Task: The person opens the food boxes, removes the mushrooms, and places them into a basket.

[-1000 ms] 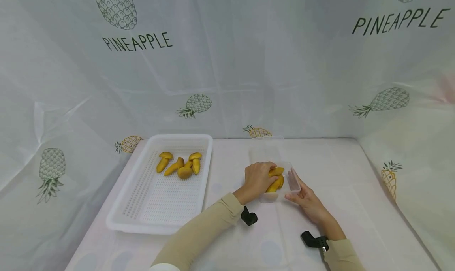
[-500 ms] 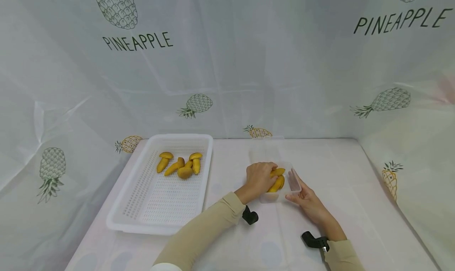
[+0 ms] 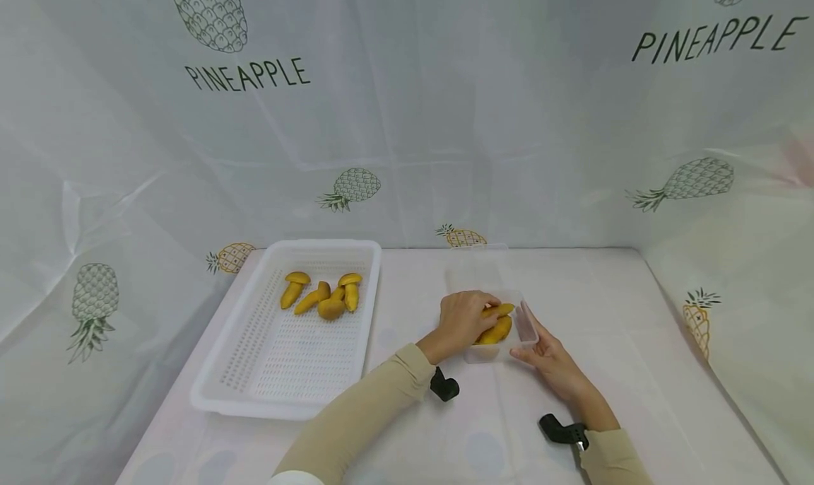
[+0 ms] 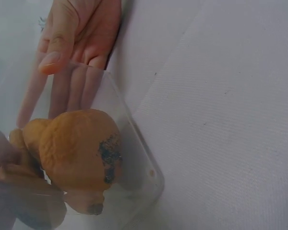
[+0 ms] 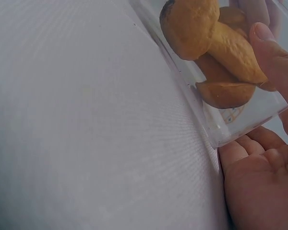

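Note:
A clear plastic box (image 3: 483, 355) stands right of the middle of the table with several yellow-brown mushrooms (image 3: 497, 331) in it. My left hand (image 3: 464, 319) reaches over its left side, fingers curled down on a mushroom (image 3: 502, 309) at the back. Part of that grip is hidden behind the knuckles. My right hand (image 3: 553, 361) holds the box at its right end, thumb at the front corner and fingers along the side wall. Through the wall, the left wrist view shows a broad mushroom cap (image 4: 79, 148) with dark marks. Mushroom stems (image 5: 235, 52) cross inside the box in the right wrist view.
A white perforated basket (image 3: 286, 407) sits at the left, holding several more mushrooms (image 3: 331, 308) near its back. The box's transparent lid (image 3: 477, 271) lies folded back behind it. A pineapple-print sheet (image 3: 407, 117) hangs behind the table.
The mushrooms under my left hand have shifted slightly to the right in the box, so more of them shows past the fingers. My right hand and the basket stay put.

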A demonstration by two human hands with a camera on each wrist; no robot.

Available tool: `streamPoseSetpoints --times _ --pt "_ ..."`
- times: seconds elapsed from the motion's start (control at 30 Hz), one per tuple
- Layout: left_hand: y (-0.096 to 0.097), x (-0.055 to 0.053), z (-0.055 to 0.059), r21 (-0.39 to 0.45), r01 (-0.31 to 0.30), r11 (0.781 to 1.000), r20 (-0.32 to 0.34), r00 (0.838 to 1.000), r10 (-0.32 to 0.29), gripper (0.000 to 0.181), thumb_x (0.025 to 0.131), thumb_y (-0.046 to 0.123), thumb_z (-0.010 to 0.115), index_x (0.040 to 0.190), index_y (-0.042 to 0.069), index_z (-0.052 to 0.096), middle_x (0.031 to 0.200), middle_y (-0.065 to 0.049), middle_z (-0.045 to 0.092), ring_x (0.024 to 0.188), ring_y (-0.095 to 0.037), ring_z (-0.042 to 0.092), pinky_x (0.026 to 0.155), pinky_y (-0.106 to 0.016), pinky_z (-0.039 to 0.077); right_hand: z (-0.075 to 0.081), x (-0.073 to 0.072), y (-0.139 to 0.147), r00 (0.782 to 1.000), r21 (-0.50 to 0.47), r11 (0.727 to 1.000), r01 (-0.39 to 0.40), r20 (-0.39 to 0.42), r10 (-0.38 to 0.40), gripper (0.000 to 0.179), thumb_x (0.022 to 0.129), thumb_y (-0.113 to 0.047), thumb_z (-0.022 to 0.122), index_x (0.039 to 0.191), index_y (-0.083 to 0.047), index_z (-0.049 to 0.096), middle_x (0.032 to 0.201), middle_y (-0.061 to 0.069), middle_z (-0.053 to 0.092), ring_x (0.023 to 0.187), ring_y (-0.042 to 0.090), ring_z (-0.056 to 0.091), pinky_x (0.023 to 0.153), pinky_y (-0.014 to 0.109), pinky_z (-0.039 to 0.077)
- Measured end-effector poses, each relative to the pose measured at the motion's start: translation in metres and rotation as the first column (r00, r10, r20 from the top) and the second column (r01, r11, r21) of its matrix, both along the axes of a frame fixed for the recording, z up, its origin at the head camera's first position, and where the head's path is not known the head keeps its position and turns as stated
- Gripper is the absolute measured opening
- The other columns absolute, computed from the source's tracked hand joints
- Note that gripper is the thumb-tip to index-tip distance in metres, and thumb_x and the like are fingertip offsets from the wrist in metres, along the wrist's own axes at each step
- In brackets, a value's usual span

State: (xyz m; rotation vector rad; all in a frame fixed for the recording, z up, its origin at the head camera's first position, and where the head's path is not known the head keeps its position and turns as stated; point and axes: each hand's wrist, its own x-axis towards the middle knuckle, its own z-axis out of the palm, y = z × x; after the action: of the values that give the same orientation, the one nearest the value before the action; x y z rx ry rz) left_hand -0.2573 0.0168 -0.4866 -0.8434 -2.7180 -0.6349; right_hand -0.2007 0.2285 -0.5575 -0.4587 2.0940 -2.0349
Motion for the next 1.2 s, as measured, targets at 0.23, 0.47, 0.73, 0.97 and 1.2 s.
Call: streamPoseSetpoints --times 0.23,0.47,0.73,0.97,1.2 --pt "-0.0013 -0.0026 0.0026 -0.014 0.086 0.996 0.090 0.992 -0.084 0.021 0.091 0.032 0.075 0.111 0.024 0.078 0.108 0.012 0.072 0.086 0.000 0.062 0.064 -0.011 0.042 0.0004 0.0009 0.0003 1.000 0.002 1.000 -0.005 -0.005 0.005 0.092 0.095 0.000 0.064 0.162 -0.025 0.007 0.165 0.017 -0.001 0.148 0.039 -0.006 0.104 0.006 0.025" --pt "-0.0007 -0.0034 0.0021 -0.022 0.097 0.995 0.094 0.991 -0.094 0.026 0.089 0.038 0.075 0.112 0.025 0.077 0.107 0.012 0.072 0.089 0.001 0.062 0.067 -0.010 0.042 0.0000 0.0000 0.0000 1.000 0.030 1.000 -0.001 -0.021 0.002 0.091 0.096 -0.001 0.064 0.162 -0.027 0.006 0.165 0.018 0.001 0.148 0.040 -0.004 0.103 0.006 0.025" --pt "0.0004 -0.0022 0.0015 0.019 0.104 0.994 0.090 0.990 -0.105 0.025 0.094 0.035 0.071 0.114 0.022 0.076 0.108 0.010 0.072 0.088 0.001 0.061 0.070 -0.011 0.044 -0.0007 -0.0002 0.0010 1.000 0.055 0.998 0.003 -0.015 -0.002 0.091 0.097 -0.003 0.064 0.162 -0.030 0.006 0.165 0.016 -0.007 0.148 0.040 -0.009 0.101 0.005 0.026" --pt "0.0027 0.0000 0.0025 0.072 0.115 0.991 0.106 0.987 -0.122 0.028 0.096 0.032 0.068 0.120 0.019 0.073 0.111 0.007 0.071 0.091 -0.002 0.060 0.077 -0.012 0.046 -0.0015 0.0008 0.0014 1.000 0.078 0.997 0.019 0.002 -0.020 0.092 0.097 -0.006 0.065 0.161 -0.029 0.004 0.164 0.023 -0.001 0.144 0.038 0.019 0.099 0.009 0.035" --pt "0.0046 0.0007 0.0078 0.143 0.116 0.983 0.131 0.982 -0.135 0.028 0.098 0.033 0.065 0.122 0.019 0.071 0.114 0.006 0.069 0.092 -0.002 0.058 0.076 -0.013 0.045 -0.0016 -0.0006 0.0016 1.000 0.056 0.998 0.019 0.010 -0.019 0.091 0.097 -0.005 0.065 0.162 -0.025 0.004 0.165 0.015 -0.005 0.148 0.038 -0.003 0.101 0.007 0.029"
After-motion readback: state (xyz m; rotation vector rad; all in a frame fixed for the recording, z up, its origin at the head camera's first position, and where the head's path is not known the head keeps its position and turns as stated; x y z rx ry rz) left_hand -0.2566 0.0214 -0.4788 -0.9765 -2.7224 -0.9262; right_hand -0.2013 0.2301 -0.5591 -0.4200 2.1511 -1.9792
